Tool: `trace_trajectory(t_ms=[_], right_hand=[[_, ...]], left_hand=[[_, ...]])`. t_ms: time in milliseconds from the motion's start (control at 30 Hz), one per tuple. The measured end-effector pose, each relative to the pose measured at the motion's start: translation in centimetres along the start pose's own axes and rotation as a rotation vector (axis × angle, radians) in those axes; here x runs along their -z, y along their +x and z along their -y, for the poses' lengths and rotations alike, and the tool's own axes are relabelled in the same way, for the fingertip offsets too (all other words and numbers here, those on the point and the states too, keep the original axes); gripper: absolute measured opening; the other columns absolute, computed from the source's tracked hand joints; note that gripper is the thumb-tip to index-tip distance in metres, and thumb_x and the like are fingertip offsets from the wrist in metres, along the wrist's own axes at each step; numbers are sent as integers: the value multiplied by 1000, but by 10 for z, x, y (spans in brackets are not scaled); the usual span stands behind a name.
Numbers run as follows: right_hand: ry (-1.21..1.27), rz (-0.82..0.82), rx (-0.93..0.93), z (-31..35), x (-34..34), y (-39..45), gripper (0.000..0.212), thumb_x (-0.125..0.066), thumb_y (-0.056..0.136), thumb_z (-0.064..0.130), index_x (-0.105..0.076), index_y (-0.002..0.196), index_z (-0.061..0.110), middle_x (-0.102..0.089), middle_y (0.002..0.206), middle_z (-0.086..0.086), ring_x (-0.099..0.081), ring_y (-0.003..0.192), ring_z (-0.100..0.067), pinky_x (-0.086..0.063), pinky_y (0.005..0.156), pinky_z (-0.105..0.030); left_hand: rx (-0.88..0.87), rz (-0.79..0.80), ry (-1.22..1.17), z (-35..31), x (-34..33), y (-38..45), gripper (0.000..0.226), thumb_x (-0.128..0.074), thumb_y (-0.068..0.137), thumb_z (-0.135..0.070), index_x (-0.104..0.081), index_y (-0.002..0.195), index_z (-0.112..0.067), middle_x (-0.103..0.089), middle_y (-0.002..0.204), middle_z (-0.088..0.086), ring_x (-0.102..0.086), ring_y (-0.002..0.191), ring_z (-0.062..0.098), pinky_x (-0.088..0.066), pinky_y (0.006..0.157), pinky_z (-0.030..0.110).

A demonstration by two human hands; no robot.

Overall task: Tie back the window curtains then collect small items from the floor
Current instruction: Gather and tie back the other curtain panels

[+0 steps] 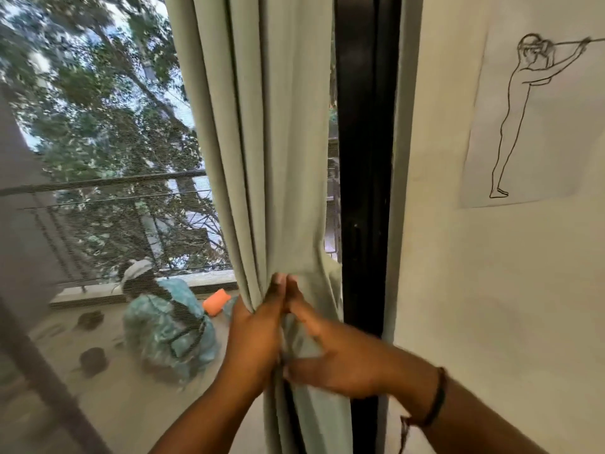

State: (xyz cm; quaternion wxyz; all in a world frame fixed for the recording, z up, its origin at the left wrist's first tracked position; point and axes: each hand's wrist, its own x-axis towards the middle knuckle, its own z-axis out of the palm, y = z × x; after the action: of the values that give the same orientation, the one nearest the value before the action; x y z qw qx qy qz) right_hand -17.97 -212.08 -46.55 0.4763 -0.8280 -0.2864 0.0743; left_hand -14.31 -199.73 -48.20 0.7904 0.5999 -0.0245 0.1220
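Observation:
A pale green curtain [275, 152] hangs gathered in folds beside the black window frame [363, 178]. My left hand [253, 335] grips the bunched folds from the left. My right hand [330, 352] holds the same bunch from the right, thumb and fingers wrapped around the cloth. The fingertips of both hands meet at the top of the bunch. No tie-back shows in the frame. My right wrist wears a dark band [437, 399].
Through the screened glass lies a balcony floor with a teal patterned bag [163, 326], an orange object [216, 301], dark round items [93, 357] and a railing [108, 183]. A white wall [491, 306] with a line drawing [537, 106] stands at the right.

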Motion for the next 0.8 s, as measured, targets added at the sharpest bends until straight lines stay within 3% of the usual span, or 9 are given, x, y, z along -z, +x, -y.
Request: trace_trajectory(t_ms=[100, 167, 200, 300, 400, 467, 567, 733, 800], right_hand=[[128, -281, 5, -4, 38, -7, 23, -66, 86, 9, -67, 102, 25, -60, 125, 4, -56, 114, 1, -44, 93, -19], [0, -617, -4, -12, 58, -8, 28, -69, 83, 14, -60, 104, 31, -63, 105, 11, -61, 89, -3, -49, 76, -21], [-91, -660, -16, -11, 62, -8, 40, -71, 82, 18, -53, 111, 38, -57, 109, 14, -57, 91, -2, -48, 75, -18], [-24, -418, -30, -7, 62, -6, 57, -69, 81, 5, -47, 114, 45, -54, 113, 21, -55, 98, 8, -51, 80, -14], [70, -237, -48, -2, 48, -3, 39, -69, 77, -4, -62, 106, 20, -69, 105, -2, -66, 96, -16, -53, 84, -28], [180, -125, -25, 3, 43, -6, 30, -73, 70, 1, -67, 98, 10, -70, 100, -15, -67, 91, -24, -54, 83, -35], [381, 90, -16, 2, 46, -11, 26, -72, 68, 15, -70, 93, 8, -70, 86, -10, -67, 77, -16, -56, 71, -25], [216, -23, -149, 8, 56, -14, 30, -82, 61, 34, -67, 81, 17, -63, 73, -3, -56, 58, -12, -47, 48, -18], [59, -129, -165, 14, 64, -17, 27, -85, 61, 38, -65, 69, 21, -62, 64, 4, -54, 56, -9, -43, 49, -16]], left_hand=[[18, -52, -8, -14, 14, 7, 19, -70, 74, -33, -65, 89, -21, -74, 87, -2, -69, 86, 19, -52, 85, 41], [63, -54, -6, -18, 23, 13, 18, -71, 76, -28, -63, 91, -21, -71, 90, 1, -68, 87, 21, -51, 87, 42], [85, -45, -12, -20, 25, 13, 15, -69, 79, -24, -63, 92, -20, -71, 92, 3, -67, 87, 23, -51, 86, 42], [135, 36, -13, -23, 30, 11, 22, -68, 77, -20, -65, 98, -16, -72, 92, 6, -67, 88, 25, -50, 87, 42], [175, 84, 8, -26, 37, 10, 44, -77, 64, -25, -65, 104, -13, -74, 92, 6, -67, 91, 26, -49, 93, 45], [187, 116, 33, -31, 44, 12, 43, -80, 61, -23, -68, 100, -11, -74, 95, 8, -67, 96, 29, -46, 99, 47], [244, 166, 12, -34, 56, 19, 42, -70, 63, -28, -71, 98, -6, -73, 97, 14, -67, 96, 31, -45, 100, 46], [310, 278, -77, -38, 61, 22, 25, -73, 59, -24, -77, 76, -5, -74, 76, 12, -72, 67, 24, -59, 59, 31], [299, 311, -90, -39, 63, 22, 50, -92, 35, -29, -77, 76, -6, -74, 77, 13, -72, 67, 24, -57, 54, 30]])
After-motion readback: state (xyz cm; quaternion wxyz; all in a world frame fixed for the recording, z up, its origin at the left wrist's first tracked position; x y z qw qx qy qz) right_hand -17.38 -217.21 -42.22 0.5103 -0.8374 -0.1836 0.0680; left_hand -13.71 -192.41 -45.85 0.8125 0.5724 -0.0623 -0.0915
